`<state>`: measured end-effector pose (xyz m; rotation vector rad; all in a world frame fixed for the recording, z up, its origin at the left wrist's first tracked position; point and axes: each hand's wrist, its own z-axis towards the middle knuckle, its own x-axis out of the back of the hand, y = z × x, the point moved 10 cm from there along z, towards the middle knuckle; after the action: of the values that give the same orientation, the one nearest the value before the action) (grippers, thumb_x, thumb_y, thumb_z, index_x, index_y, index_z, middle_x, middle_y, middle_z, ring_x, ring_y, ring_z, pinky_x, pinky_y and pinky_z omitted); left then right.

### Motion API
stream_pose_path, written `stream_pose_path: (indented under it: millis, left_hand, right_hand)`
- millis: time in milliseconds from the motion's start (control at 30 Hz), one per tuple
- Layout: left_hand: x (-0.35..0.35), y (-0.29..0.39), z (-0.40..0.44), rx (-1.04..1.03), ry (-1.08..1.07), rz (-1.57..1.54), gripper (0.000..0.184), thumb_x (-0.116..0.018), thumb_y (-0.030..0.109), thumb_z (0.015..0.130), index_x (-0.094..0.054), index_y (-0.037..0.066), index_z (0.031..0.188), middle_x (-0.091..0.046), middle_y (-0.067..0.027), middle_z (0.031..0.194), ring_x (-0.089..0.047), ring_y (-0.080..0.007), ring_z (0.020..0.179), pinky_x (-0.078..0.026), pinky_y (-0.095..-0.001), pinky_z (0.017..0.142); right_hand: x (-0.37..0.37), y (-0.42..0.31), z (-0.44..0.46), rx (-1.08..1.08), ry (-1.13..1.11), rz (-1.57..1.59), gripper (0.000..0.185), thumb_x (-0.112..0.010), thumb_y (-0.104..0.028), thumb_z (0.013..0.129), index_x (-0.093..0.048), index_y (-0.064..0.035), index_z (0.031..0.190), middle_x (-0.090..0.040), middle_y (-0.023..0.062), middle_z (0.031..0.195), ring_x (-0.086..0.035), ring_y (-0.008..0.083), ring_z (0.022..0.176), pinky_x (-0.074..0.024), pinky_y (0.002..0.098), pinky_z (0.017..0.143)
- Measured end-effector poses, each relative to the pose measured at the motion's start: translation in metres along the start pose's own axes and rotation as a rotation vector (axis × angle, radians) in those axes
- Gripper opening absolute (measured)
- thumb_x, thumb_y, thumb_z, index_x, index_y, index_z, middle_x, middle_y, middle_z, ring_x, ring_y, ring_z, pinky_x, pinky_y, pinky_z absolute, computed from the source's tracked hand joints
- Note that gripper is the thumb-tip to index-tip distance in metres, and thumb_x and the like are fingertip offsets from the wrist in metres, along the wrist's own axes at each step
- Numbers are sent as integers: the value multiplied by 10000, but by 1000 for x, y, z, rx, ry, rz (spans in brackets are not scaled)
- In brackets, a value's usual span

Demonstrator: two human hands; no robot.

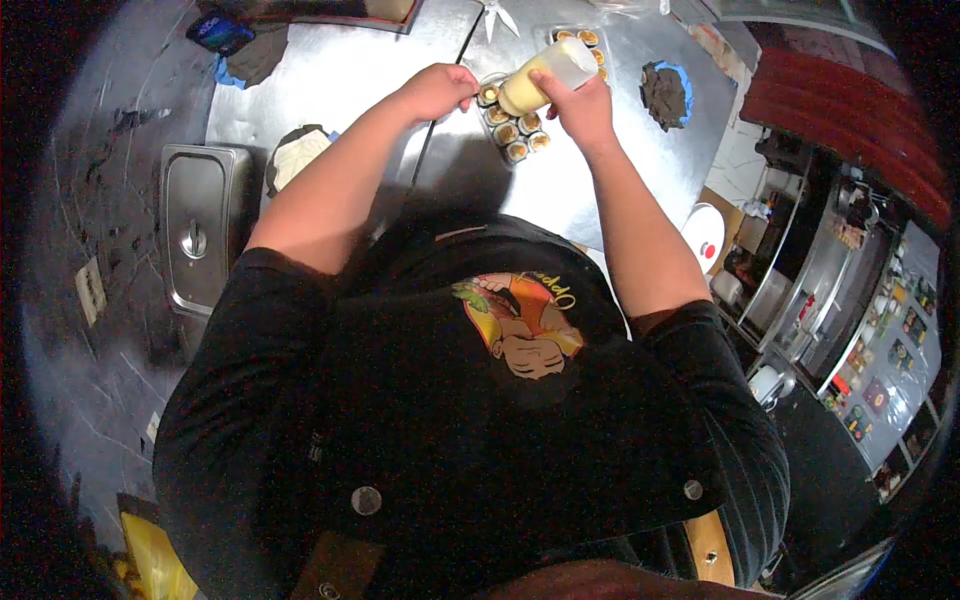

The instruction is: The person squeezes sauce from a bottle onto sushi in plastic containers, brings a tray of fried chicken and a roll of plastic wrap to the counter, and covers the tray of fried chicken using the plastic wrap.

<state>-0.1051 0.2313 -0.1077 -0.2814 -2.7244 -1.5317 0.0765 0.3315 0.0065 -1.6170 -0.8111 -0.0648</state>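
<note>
- A translucent plastic bottle of pale yellow sauce [535,80] is tilted over a cluster of round, dark-edged rolls with orange-brown tops [515,132], its sauce-filled end toward them.
- The right hand [578,105] has its fingers wrapped around that bottle; I can't tell how hard they press.
- The left hand [440,93] is just beside the cluster's near-left corner, fingers bunched narrow; whether they pinch anything, I can't tell.
- Beyond the bottle, more such rolls sit in a clear tray [549,33].
- All this rests on a shiny steel worktop [575,195], with silver scissors [497,18] toward the far edge.
- Right of the rolls lies a crumpled dark cloth with blue edging [666,95].
- Off to the left stands a rectangular steel lid with a central handle [205,205].
</note>
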Motion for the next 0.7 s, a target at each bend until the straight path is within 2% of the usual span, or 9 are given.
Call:
stream_pose_path:
  millis: [133, 467, 533, 667, 700]
  left_hand:
    - [0, -4, 4, -24, 15, -25, 233, -627, 302, 1005, -729, 94, 991, -697, 24, 799, -539, -84, 684, -444, -280, 659]
    - [-2, -1, 0, -4, 15, -16, 224, -634, 295, 1001, -734, 95, 1001, -697, 23, 795, -531, -89, 651, -443, -287, 631]
    - [-3, -3, 0, 13, 8, -38, 220, -640, 291, 999, -734, 92, 1007, -693, 22, 791, -533, -88, 651, -445, -279, 629]
    - [-3, -4, 3, 19, 16, 13, 222, -643, 291, 999, -732, 89, 1023, -686, 19, 789, -543, -87, 657, -448, -273, 629]
    - [-4, -5, 4, 16, 14, -5, 225, -646, 294, 998, -734, 88, 1023, -687, 18, 786, -548, -86, 659, -451, -272, 633]
  right_hand:
    - [1, -3, 2, 63, 43, -58, 427, -830, -350, 862, -715, 27, 1027, -751, 88, 826, -652, 123, 549, -535, 283, 504]
    - [2, -4, -1, 25, 47, -41, 449, -825, -332, 877, -697, 38, 1095, -761, 107, 868, -670, 135, 573, -554, 289, 505]
    - [0, 9, 2, -49, -8, -52, 520, -856, -317, 856, -654, -2, 1217, -767, 140, 1052, -770, 208, 829, -631, 328, 577]
    - [1, 16, 8, 58, 12, -151, 521, -849, -326, 859, -661, 0, 1219, -769, 141, 1037, -770, 206, 821, -631, 328, 579]
    - [2, 5, 2, 47, 28, -67, 479, -837, -326, 868, -680, 18, 1162, -767, 127, 982, -732, 174, 723, -602, 303, 554]
